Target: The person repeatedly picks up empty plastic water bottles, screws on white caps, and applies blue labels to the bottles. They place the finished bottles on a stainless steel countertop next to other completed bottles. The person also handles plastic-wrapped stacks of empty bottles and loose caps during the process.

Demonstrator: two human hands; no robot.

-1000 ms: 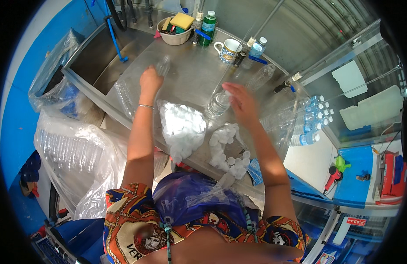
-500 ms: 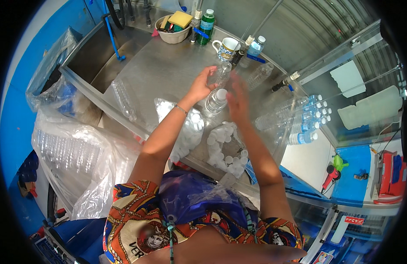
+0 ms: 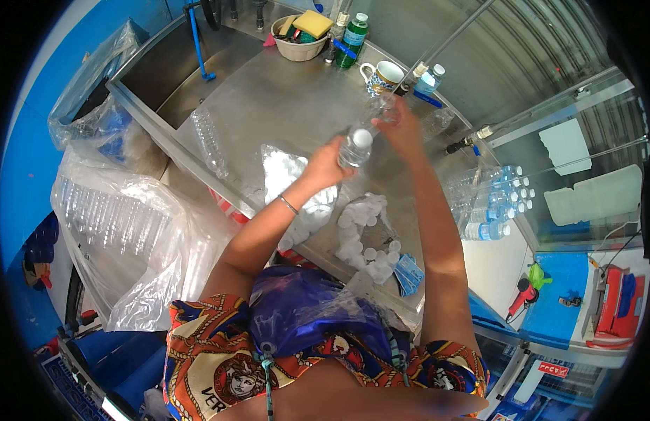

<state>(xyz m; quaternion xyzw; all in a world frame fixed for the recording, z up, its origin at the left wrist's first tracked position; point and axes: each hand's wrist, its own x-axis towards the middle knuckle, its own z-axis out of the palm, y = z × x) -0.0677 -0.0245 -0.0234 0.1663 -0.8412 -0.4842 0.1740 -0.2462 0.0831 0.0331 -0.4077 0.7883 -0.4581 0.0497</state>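
Large clear plastic sack of empty clear bottles (image 3: 128, 238), far left, below the edge of the brushed-steel worktop (image 3: 283, 105). One empty clear plastic bottle (image 3: 207, 140) lying on its side on the worktop, near the sunken steel sink (image 3: 163, 70). Clear bag of white plastic caps (image 3: 286, 175), partly under the left forearm. Left hand (image 3: 326, 165), grip closed around the lower part of a clear plastic water bottle with a white cap (image 3: 356, 144), held above the worktop, tilted with the cap toward the camera. Loose heap of white caps (image 3: 363, 235) on clear film, just below the hands. Right hand (image 3: 402, 126), fingers wrapped on the far end of the same bottle. Patterned ceramic mug (image 3: 387, 76) and green plastic bottle (image 3: 353, 38) along the back edge. Row of filled, capped water bottles (image 3: 497, 200), well right of the hands.
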